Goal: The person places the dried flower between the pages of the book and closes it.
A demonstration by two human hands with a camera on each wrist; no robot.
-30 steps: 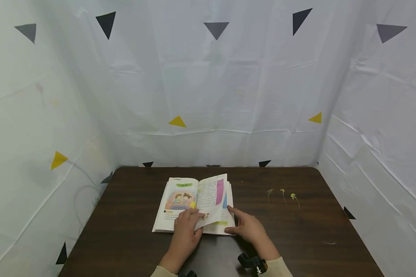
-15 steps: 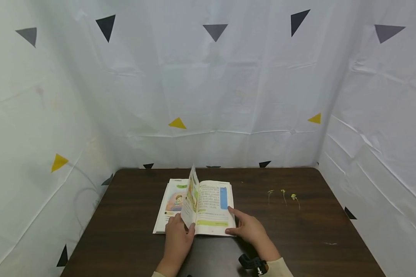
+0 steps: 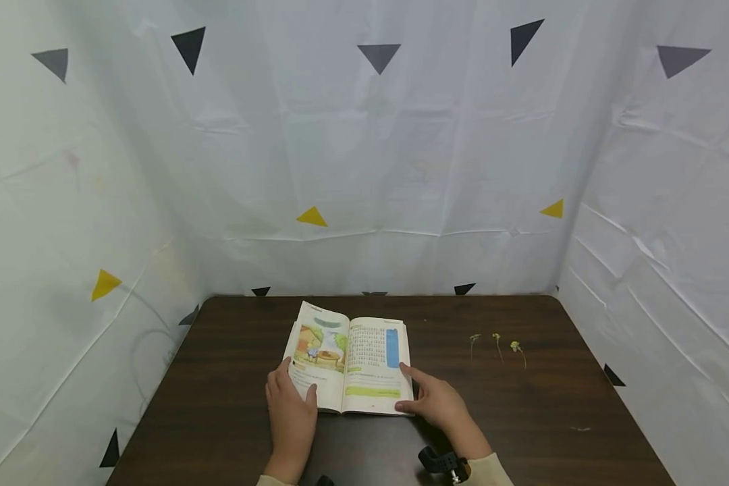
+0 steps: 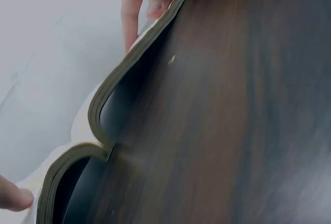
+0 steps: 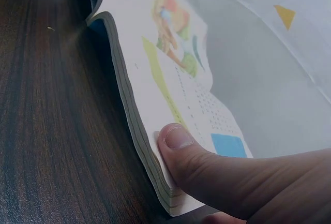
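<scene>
An open book [image 3: 364,388] with printed pages lies on the dark table. Its left page [image 3: 318,341] carries a coloured picture; a blue box and a green strip mark the right one. My left hand [image 3: 291,412] holds the book's left edge, thumb over the page; its thumb [image 4: 15,197] also shows in the left wrist view. At the lower right corner my right hand [image 3: 440,405] grips the book, and in the right wrist view the thumb [image 5: 181,144] presses on the page. The left hand's fingers are partly hidden.
Several small dried flower sprigs [image 3: 516,347] lie on the brown wooden table [image 3: 553,405], right of the book. White sheeting [image 3: 401,148] with black, grey and yellow triangles surrounds the table's back and sides.
The left hand has turned a leaf from right to left, moving left to the book's left edge. A new picture page now shows. The right hand has stayed in place.
</scene>
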